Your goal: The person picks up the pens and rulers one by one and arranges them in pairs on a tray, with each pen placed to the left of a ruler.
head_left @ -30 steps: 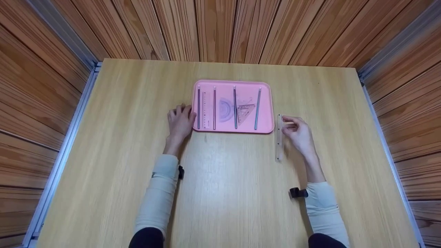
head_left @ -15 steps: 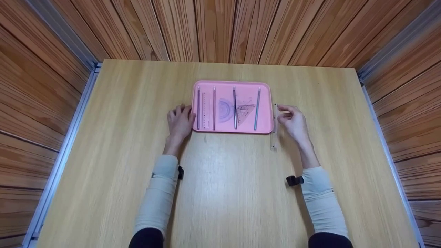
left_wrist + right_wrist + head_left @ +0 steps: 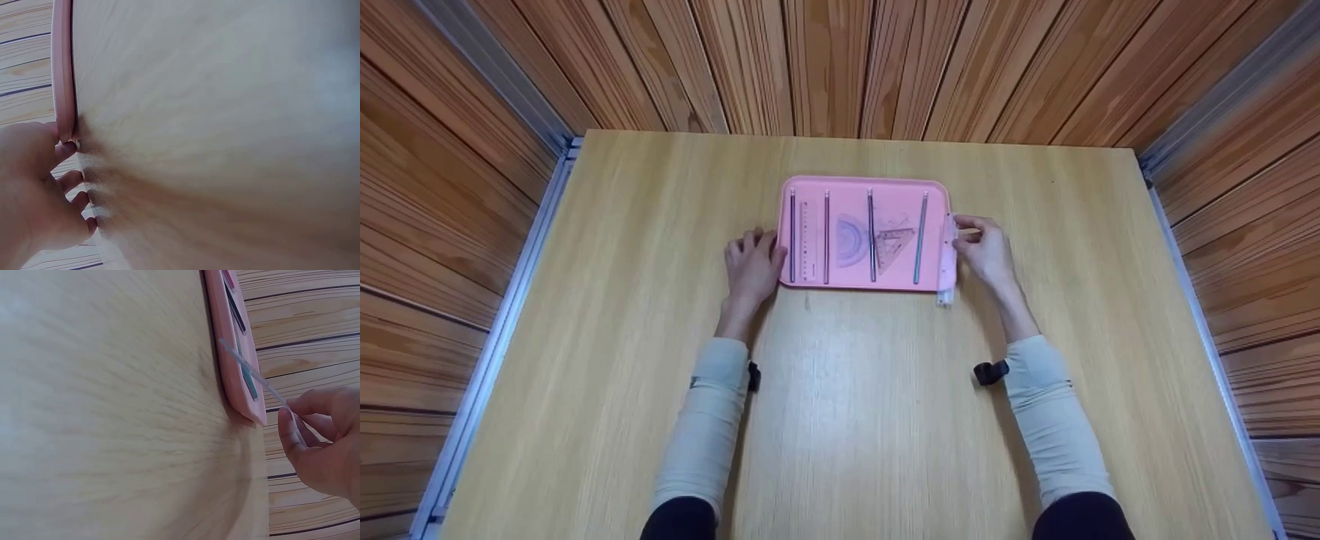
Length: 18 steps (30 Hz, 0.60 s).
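Note:
My right hand point(image 3: 987, 251) pinches a clear ruler point(image 3: 946, 262) near its far end. The ruler hangs over the right rim of a pink tray point(image 3: 900, 277), its near end sticking out past the tray's front edge. In the right wrist view the ruler point(image 3: 253, 373) is tilted, above the tray's rim. At the tray's left side, my left hand point(image 3: 752, 266) holds the rim between thumb and fingers; the left wrist view shows its other fingertips point(image 3: 93, 224) down at the table. Inside the tray lie another ruler point(image 3: 808, 247), a protractor point(image 3: 852, 241), a set square point(image 3: 892, 246) and several pencils point(image 3: 921, 236).
The tray lies on a light wooden table point(image 3: 840, 390), toward its far side. Wood-plank walls point(image 3: 825, 67) stand behind and on both sides, with metal rails point(image 3: 502, 330) along the left and right edges.
My right hand has moved left and away from me, bringing the ruler from beside the tray to over its right rim. The left hand and the tray have stayed in place.

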Tool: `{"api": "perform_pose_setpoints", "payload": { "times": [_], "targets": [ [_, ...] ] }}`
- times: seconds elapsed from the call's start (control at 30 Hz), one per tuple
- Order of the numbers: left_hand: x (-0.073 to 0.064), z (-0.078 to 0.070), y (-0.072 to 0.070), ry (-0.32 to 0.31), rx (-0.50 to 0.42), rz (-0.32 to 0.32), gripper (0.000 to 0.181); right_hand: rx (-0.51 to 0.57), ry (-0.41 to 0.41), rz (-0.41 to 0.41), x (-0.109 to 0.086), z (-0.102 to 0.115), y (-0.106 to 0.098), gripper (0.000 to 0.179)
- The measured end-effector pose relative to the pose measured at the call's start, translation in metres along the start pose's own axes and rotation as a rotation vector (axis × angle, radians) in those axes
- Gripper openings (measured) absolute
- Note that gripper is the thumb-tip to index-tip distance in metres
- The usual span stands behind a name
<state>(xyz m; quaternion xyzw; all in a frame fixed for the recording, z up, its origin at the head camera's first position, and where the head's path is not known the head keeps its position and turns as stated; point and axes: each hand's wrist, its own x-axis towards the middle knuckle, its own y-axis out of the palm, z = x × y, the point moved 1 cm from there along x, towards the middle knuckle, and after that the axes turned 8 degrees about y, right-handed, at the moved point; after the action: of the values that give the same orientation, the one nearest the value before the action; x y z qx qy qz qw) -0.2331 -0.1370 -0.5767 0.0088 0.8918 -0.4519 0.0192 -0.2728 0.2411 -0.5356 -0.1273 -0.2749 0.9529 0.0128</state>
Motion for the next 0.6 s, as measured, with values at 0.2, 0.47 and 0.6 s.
{"api": "perform_pose_setpoints", "payload": {
  "times": [0.2, 0.47, 0.6],
  "targets": [
    [0.000, 0.000, -0.001, -0.014, 0.007, 0.017, 0.050, 0.003, 0.009, -0.004, 0.010, 0.005, 0.005, 0.044],
    [0.000, 0.001, -0.001, -0.014, 0.014, 0.007, 0.050, -0.021, 0.006, -0.025, 0.024, 0.010, 0.017, 0.043],
    [0.000, 0.001, -0.001, -0.007, 0.007, 0.001, 0.050, -0.061, -0.026, -0.057, 0.028, 0.012, 0.023, 0.042]
  ]
}}
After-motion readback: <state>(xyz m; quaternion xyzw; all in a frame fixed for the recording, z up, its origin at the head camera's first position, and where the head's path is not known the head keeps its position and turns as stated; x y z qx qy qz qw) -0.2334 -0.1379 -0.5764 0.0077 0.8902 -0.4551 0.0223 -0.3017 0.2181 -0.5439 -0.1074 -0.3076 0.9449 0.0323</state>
